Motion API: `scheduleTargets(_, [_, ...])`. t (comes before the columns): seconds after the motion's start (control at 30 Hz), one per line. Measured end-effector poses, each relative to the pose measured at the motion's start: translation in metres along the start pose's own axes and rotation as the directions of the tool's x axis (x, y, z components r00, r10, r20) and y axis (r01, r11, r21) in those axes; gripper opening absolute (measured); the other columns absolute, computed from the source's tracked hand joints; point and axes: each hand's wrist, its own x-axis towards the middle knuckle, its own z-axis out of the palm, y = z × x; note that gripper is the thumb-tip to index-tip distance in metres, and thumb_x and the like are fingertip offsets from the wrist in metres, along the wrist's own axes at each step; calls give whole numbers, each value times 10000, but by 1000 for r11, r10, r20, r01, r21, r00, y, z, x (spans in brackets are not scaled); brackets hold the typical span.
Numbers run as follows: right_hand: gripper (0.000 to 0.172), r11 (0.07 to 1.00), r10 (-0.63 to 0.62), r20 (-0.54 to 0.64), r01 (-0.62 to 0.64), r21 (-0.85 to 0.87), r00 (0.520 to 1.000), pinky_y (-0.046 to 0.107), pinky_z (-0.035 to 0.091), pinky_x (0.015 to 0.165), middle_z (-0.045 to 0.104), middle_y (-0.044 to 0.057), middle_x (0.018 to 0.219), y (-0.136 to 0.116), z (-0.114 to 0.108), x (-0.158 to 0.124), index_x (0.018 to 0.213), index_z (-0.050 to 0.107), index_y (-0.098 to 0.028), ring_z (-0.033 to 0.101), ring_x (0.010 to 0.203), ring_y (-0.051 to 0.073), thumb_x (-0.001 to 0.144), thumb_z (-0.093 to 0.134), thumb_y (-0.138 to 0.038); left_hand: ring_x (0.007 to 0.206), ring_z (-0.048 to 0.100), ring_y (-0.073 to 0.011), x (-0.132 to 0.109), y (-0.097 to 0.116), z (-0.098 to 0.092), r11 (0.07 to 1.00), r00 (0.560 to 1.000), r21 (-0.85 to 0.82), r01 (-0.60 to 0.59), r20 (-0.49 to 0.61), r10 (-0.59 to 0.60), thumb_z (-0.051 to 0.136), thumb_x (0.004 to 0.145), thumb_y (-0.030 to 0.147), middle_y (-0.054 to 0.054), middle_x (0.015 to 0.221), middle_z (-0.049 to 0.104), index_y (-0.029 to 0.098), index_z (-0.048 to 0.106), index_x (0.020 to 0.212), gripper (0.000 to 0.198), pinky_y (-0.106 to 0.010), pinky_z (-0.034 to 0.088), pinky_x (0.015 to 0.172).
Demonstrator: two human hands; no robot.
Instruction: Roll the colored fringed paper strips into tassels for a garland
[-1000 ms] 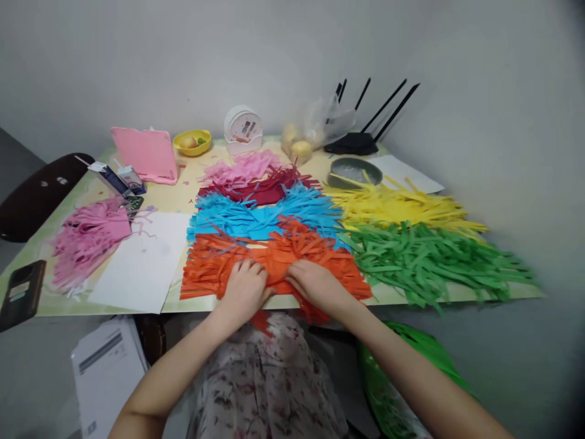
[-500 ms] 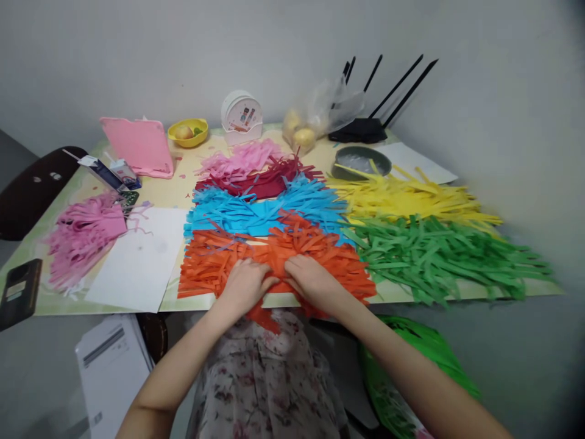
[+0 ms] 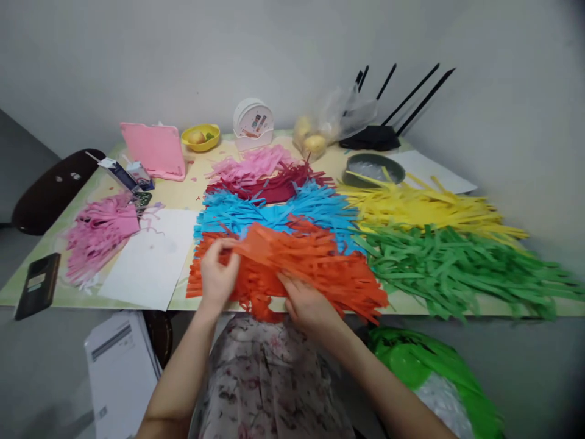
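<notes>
Orange fringed paper [image 3: 320,256] lies at the table's front edge, with some strips hanging over it. My left hand [image 3: 218,268] is closed in a pinch on the upper left edge of a smooth orange band, which is raised a little. At the lower edge of that same piece, my right hand [image 3: 308,302] has its fingers against the strips, the thumb lower down; what lies beneath the fingers is partly hidden. Just behind is blue fringed paper [image 3: 278,213], then dark red [image 3: 274,190] and pink [image 3: 256,163] fringed pieces.
To the right spread yellow [image 3: 425,207] and green [image 3: 457,262] fringed papers, near a dark green bowl [image 3: 350,178]. At left are a pink fringed bundle [image 3: 103,235], white paper [image 3: 146,262] and a phone [image 3: 39,286]. A pink tablet case [image 3: 155,149] stands behind.
My left hand has moved left and up, lifting the orange band's edge. My right hand has shifted slightly lower on the orange paper. The view has shifted slightly.
</notes>
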Motion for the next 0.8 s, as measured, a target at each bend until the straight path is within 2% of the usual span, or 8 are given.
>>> scheduleTargets(0.17, [463,999,7,74,-4,-42,997,447,494,967,571,173,1381,-6,-7,5,1293,609,-93,569,1175,310,860,444,-102,610,560,-111,69,-27,-82,921,907,-373,110,-342,-247,608,687,241,52,594,547,181,502,656,126,-243,469,650])
scheduleTargets(0.27, [413,997,6,77,1,-80,997,449,502,944,585,171,1369,-8,-8,4,1239,644,-97,583,1149,318,860,480,-109,560,442,-73,108,-20,-146,983,757,-166,-84,-652,-46,568,728,196,77,553,413,184,388,593,225,-222,414,617])
scheduleTargets(0.37, [315,999,-44,-57,43,-22,997,402,543,866,696,170,1185,-14,-23,4,1122,682,-88,656,1016,283,882,479,-115,616,416,-65,112,10,-177,970,618,153,-186,-750,237,617,678,103,75,624,439,164,457,625,180,-217,379,649])
scheduleTargets(0.47, [248,986,-46,-338,96,135,940,346,560,812,743,115,1001,-35,-57,13,1103,652,-133,685,904,226,939,473,-185,717,533,-116,81,43,-151,847,878,484,-222,-279,389,604,744,124,39,770,569,173,585,773,60,-259,407,682])
scheduleTargets(0.5, [255,977,-44,-433,129,169,900,352,550,854,732,114,1039,-45,-68,20,1150,622,-143,674,962,226,940,493,-207,726,542,-131,67,50,-134,809,900,520,-275,-155,406,577,744,110,22,775,575,180,570,767,75,-269,417,682])
scheduleTargets(0.57, [381,962,-86,-565,216,167,821,422,481,1006,660,153,1232,-63,-83,39,1293,529,-132,583,1186,258,922,530,-218,723,544,-155,41,60,-97,764,924,532,-365,108,366,536,777,112,-5,775,579,188,538,783,77,-286,434,679])
scheduleTargets(0.67, [563,955,-159,-560,270,122,813,518,368,1112,481,195,1454,-75,-82,72,1409,423,-79,343,1407,324,874,559,-191,791,560,-202,15,63,-61,724,908,554,-412,314,278,502,809,113,-48,828,598,186,522,820,76,-325,459,722])
scheduleTargets(0.8, [451,961,-170,-447,248,122,878,484,442,1038,675,154,1202,-55,-72,98,1176,628,-103,565,1178,310,756,486,-21,855,572,-258,9,59,-56,687,895,586,-429,376,238,486,804,108,-91,881,627,176,540,845,97,-387,466,769])
